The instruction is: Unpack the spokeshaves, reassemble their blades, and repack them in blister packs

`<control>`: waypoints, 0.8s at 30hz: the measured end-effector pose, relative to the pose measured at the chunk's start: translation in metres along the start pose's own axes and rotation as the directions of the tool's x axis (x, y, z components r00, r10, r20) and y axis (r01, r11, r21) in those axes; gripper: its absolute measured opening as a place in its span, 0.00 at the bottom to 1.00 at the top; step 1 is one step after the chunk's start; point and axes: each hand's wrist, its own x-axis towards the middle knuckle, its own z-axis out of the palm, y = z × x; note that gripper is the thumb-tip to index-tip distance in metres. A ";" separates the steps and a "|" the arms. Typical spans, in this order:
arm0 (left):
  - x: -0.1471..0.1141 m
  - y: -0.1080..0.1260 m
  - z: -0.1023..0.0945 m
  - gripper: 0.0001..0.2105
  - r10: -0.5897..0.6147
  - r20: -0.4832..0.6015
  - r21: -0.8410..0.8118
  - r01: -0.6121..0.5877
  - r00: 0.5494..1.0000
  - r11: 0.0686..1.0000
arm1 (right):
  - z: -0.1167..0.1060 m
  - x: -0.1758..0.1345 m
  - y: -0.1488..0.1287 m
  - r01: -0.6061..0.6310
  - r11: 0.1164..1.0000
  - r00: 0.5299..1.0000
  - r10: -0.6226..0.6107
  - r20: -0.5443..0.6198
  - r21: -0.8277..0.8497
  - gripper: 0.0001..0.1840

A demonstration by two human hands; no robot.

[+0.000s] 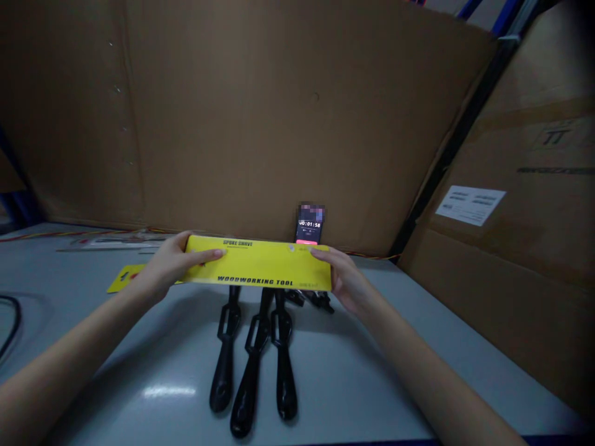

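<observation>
My left hand point(174, 263) and my right hand point(341, 275) grip opposite ends of a yellow spokeshave packaging card point(260, 265), thumbs on its near face. The card is held level above the table and reads "SPOKE SHAVE" and "WOODWORKING TOOL". Below it lie three black spokeshaves side by side: the left one point(224, 365), the middle one point(246, 384) and the right one point(284, 365). Their far ends are hidden behind the card. Several small black parts point(320, 300) show under the card's right end. Another yellow card point(124, 277) rests on the table, partly covered by my left arm.
A phone point(310, 224) showing a running timer leans on the tall cardboard wall point(255, 124) at the back. On the right stands a cardboard box point(520, 266) with a white label. A black cable point(16, 319) curls at the left edge of the grey table point(362, 390).
</observation>
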 end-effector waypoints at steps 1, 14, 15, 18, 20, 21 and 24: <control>-0.001 0.001 0.000 0.21 0.030 0.010 0.000 -0.030 0.999 1.000 | -0.004 0.000 -0.002 -0.030 0.999 0.999 0.032 0.036 -0.034 0.15; -0.012 0.001 0.000 0.15 0.610 0.050 0.328 -0.589 0.791 0.738 | -0.008 0.000 0.007 0.412 0.545 0.906 -0.330 0.266 -0.730 0.15; -0.011 0.001 -0.003 0.14 0.640 0.096 0.392 -0.620 0.762 0.680 | -0.007 -0.001 0.007 0.454 0.444 0.868 -0.416 0.271 -0.773 0.16; -0.012 0.004 -0.011 0.14 0.637 0.256 0.526 -0.658 0.727 0.539 | -0.007 -0.005 0.004 0.478 0.147 0.791 -0.499 0.353 -0.866 0.21; -0.012 0.006 -0.016 0.19 0.591 0.312 0.542 -0.650 0.744 0.533 | -0.009 -0.005 0.004 0.467 0.015 0.772 -0.494 0.399 -0.884 0.22; -0.013 0.006 -0.019 0.21 0.570 0.319 0.536 -0.640 0.757 0.550 | -0.011 -0.005 0.004 0.462 -0.027 0.764 -0.495 0.414 -0.886 0.23; -0.012 0.007 -0.024 0.24 0.538 0.325 0.532 -0.620 0.778 0.576 | -0.014 -0.003 0.005 0.447 -0.108 0.733 -0.525 0.433 -0.888 0.22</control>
